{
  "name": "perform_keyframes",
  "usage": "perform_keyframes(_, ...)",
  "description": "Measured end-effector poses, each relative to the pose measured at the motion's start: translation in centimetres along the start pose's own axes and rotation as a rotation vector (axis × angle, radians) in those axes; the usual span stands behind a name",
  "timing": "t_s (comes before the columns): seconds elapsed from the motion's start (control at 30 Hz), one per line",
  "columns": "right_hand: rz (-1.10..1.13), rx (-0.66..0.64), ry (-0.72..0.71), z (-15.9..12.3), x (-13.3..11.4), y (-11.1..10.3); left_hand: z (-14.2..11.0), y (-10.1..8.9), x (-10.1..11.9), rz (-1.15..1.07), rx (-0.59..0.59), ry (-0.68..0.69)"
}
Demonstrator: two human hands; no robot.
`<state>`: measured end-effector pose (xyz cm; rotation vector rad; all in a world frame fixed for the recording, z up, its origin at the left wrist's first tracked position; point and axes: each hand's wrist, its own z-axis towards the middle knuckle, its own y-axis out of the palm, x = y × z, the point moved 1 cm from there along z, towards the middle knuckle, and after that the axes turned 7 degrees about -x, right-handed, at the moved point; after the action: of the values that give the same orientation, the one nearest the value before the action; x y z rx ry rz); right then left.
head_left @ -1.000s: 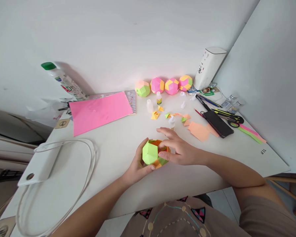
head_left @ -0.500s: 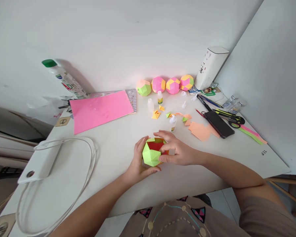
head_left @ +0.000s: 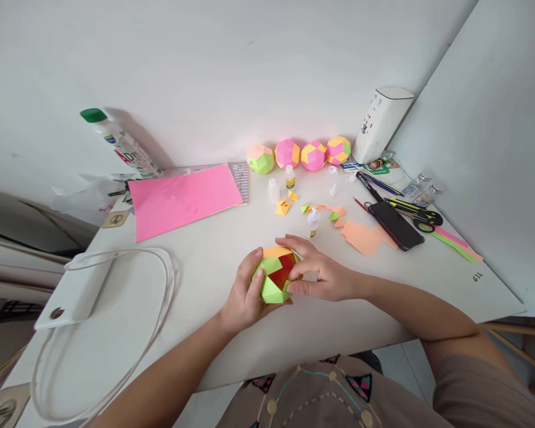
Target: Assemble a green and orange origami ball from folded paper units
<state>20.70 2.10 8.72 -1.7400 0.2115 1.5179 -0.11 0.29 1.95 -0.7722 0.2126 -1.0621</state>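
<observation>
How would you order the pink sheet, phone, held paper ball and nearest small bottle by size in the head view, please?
Pink sheet
Phone and paper ball: too close to rank; fingers cover part of the ball
Small bottle

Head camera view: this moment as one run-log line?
left hand: holds green-yellow paper ball | right hand: at its red opening | behind: four multicoloured balls

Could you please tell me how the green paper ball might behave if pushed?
The green paper ball is probably light, since it looks like hollow folded paper. Its open side would likely dent easily. Its roundish shape could let it roll.
</observation>
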Motion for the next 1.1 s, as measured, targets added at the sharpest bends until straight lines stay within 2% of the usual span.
perform_keyframes(0.1,0.022,-0.013,-0.019,0.1,0.2,-0.2,-0.3,0.1,-0.2,-0.162,-0.045,-0.112)
perform_keyframes(0.33,0.158,-0.084,-0.024,0.4,1.3,-0.9,-1.2,1.1,-0.5,-0.889,-0.213,-0.478)
perform_keyframes(0.43,0.163,-0.087,0.032,0.5,1.7,-1.0,-1.5,1.5,-0.4,-1.061,-0.252,-0.607)
perform_keyframes(0.5,0.154,-0.086,0.066,0.5,1.7,-1.1,-1.6,1.5,-0.3,-1.072,-0.246,-0.643)
perform_keyframes(0.73,0.024,-0.016,0.219,0.5,1.5,-0.5,-1.4,1.1,-0.5,-0.889,-0.273,-0.603)
perform_keyframes(0.93,-0.013,0.017,0.252,0.3,0.8,0.3,-1.0,0.7,0.0,-0.798,-0.309,-0.535)
perform_keyframes(1.03,-0.096,-0.029,0.269,-0.5,-0.4,-0.4,-0.8,0.6,0.2,-0.713,-0.325,-0.5)
perform_keyframes(1.1,-0.19,-0.057,0.242,-1.4,-1.4,-1.9,-0.7,0.6,0.2,-0.679,-0.321,-0.484)
